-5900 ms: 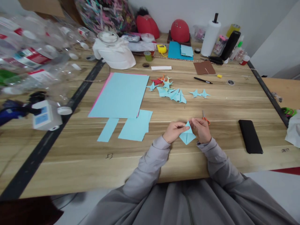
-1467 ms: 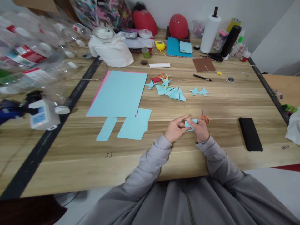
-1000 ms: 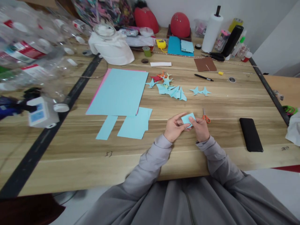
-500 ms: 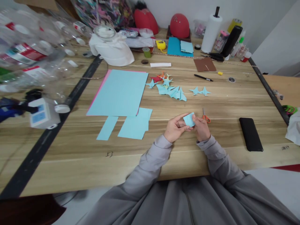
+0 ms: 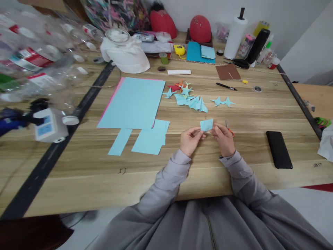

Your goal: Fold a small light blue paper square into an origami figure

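A small light-blue piece of paper [image 5: 206,125] is held up just above the table between my two hands. My left hand [image 5: 191,140] pinches its lower left corner. At its right edge, my right hand [image 5: 224,139] grips it with thumb and fingers. Orange-handled scissors [image 5: 231,132] lie beside my right hand, partly hidden by it. Farther back sit several folded paper cranes [image 5: 186,91], mostly light blue with some red, orange and yellow. Two more blue cranes [image 5: 222,101] rest to the right of that pile.
Large blue sheets [image 5: 132,102] over pink paper lie to the left, with cut blue pieces [image 5: 151,140] in front. A black phone [image 5: 279,149] lies at right, a pen [image 5: 226,86] farther back. Plastic bottles [image 5: 33,59] crowd the left side. A white paper roll [image 5: 235,38] stands at the back.
The blue paper has been turned and raised slightly away from me, and now looks like a wider rectangle. My hands have moved a little apart, toward its two sides.
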### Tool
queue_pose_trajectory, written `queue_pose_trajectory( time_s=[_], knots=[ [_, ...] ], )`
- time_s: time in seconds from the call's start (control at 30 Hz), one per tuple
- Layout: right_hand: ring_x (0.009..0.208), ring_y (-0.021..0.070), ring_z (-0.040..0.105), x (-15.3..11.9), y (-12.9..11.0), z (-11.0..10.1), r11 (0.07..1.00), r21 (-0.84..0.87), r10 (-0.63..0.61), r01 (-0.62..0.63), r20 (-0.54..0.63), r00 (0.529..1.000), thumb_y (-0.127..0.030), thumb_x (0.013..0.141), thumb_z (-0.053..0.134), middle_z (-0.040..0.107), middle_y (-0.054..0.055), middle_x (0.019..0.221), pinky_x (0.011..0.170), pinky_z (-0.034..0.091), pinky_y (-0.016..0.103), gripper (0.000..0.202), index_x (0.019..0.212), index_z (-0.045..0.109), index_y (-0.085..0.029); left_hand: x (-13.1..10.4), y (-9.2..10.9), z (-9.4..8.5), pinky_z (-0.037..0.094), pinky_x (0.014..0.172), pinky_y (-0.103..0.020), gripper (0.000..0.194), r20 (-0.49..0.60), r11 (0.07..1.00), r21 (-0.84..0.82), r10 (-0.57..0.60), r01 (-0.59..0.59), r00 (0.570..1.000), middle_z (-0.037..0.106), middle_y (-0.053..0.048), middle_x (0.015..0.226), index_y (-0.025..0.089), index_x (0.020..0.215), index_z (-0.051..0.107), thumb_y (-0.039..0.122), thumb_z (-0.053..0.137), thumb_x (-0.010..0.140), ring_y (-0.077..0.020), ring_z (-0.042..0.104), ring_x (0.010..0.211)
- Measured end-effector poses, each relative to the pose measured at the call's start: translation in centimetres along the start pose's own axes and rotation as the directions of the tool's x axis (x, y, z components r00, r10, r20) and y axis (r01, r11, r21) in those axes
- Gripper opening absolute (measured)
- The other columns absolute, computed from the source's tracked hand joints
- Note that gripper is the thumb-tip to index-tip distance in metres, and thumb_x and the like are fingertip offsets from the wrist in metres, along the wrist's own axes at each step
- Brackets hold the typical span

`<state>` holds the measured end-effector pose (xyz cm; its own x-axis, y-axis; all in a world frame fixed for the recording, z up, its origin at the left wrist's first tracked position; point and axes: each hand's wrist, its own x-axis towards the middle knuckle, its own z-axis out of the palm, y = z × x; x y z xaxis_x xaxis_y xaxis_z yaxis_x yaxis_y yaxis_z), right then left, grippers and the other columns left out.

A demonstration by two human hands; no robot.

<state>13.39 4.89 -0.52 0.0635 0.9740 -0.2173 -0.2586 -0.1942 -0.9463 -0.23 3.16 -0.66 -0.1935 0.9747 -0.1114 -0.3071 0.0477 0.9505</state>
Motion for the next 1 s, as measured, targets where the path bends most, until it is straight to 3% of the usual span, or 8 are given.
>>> queue_pose_trajectory(
  time_s=[0.13,0.23,0.4,0.6,0.7,0.77,0.87,1.0],
  knots=[
    [0.072,0.0140,0.063,-0.3,-0.1,-0.1,0.994,-0.050,-0.091,0.092,0.025,0.996,-0.046,0.067,0.075,0.071,0.001,0.084,0.064,0.049,0.027,0.047,0.108,0.066,-0.024,0.1,-0.4,-0.1,0.058,0.057,-0.028,0.021,-0.079,0.975,0.083,0.214,-0.207,0.974,0.069,-0.004,0.070,0.014,0.078,0.072,0.032,0.076,0.068,-0.0131,0.066,0.055],
    [0.065,0.0128,0.060,-0.8,-0.2,0.2,0.987,-0.052,-0.148,0.151,0.073,0.986,-0.046,0.073,0.070,0.068,0.000,0.077,0.063,0.050,0.029,0.047,0.114,0.063,-0.025,0.2,-0.4,-0.3,0.055,0.054,-0.025,0.008,-0.109,0.909,0.189,0.394,-0.370,0.913,0.068,-0.004,0.080,0.016,0.074,0.073,0.024,0.072,0.071,-0.0108,0.064,0.057],
    [0.073,0.0159,0.061,-1.5,-0.1,0.5,0.949,-0.138,-0.256,0.284,0.188,0.948,-0.044,0.077,0.067,0.069,0.003,0.089,0.070,0.052,0.033,0.042,0.116,0.064,-0.027,-0.2,0.2,-0.3,0.052,0.057,-0.023,0.006,-0.069,0.794,0.370,0.541,-0.482,0.838,0.067,-0.005,0.084,0.020,0.069,0.073,0.016,0.069,0.072,-0.0121,0.064,0.071],
    [0.078,0.0177,0.062,-1.1,0.2,0.0,0.905,-0.281,-0.294,0.320,0.132,0.947,-0.036,0.078,0.065,0.070,0.005,0.088,0.075,0.049,0.033,0.017,0.086,0.073,-0.023,-0.8,0.5,0.0,0.053,0.057,-0.024,0.006,0.102,0.832,0.296,0.461,-0.469,0.882,0.064,-0.010,0.103,0.018,0.075,0.074,0.023,0.072,0.071,-0.0112,0.062,0.069],
    [0.065,0.0151,0.059,-0.9,-0.2,-0.2,0.948,-0.201,-0.236,0.245,0.068,0.969,-0.034,0.072,0.069,0.069,0.002,0.077,0.067,0.048,0.031,0.015,0.080,0.072,-0.022,-0.5,0.6,-0.3,0.053,0.058,-0.023,0.035,0.094,0.931,0.148,0.322,-0.333,0.942,0.059,-0.013,0.120,0.019,0.103,0.070,0.029,0.075,0.070,-0.0087,0.062,0.066],
    [0.062,0.0139,0.057,-0.9,-0.5,-0.2,0.968,-0.132,-0.207,0.215,0.068,0.976,-0.032,0.069,0.070,0.068,0.000,0.072,0.063,0.047,0.030,0.014,0.078,0.073,-0.023,-0.3,0.7,-0.5,0.054,0.061,-0.024,0.050,0.163,0.982,0.039,0.179,-0.187,0.970,0.064,-0.011,0.110,0.020,0.117,0.064,0.031,0.076,0.070,-0.0105,0.063,0.068],
    [0.059,0.0134,0.055,-0.8,-0.8,-0.1,0.986,-0.057,-0.151,0.157,0.094,0.984,-0.030,0.066,0.070,0.066,-0.001,0.066,0.058,0.045,0.028,0.014,0.077,0.073,-0.023,-0.2,0.7,-0.7,0.056,0.069,-0.027,0.058,0.315,0.996,-0.084,0.047,-0.021,0.948,0.068,-0.009,0.102,0.020,0.121,0.061,0.028,0.080,0.066,-0.0159,0.065,0.081],
    [0.058,0.0128,0.052,-0.8,-0.8,-0.1,0.995,-0.021,-0.094,0.097,0.100,0.991,-0.028,0.064,0.068,0.065,-0.001,0.066,0.056,0.044,0.028,0.013,0.075,0.074,-0.023,-0.4,0.4,-0.8,0.056,0.079,-0.030,0.056,0.393,0.989,-0.147,0.048,0.011,0.918,0.062,-0.013,0.122,0.019,0.115,0.065,0.021,0.083,0.062,-0.0187,0.065,0.094]
  ],
)
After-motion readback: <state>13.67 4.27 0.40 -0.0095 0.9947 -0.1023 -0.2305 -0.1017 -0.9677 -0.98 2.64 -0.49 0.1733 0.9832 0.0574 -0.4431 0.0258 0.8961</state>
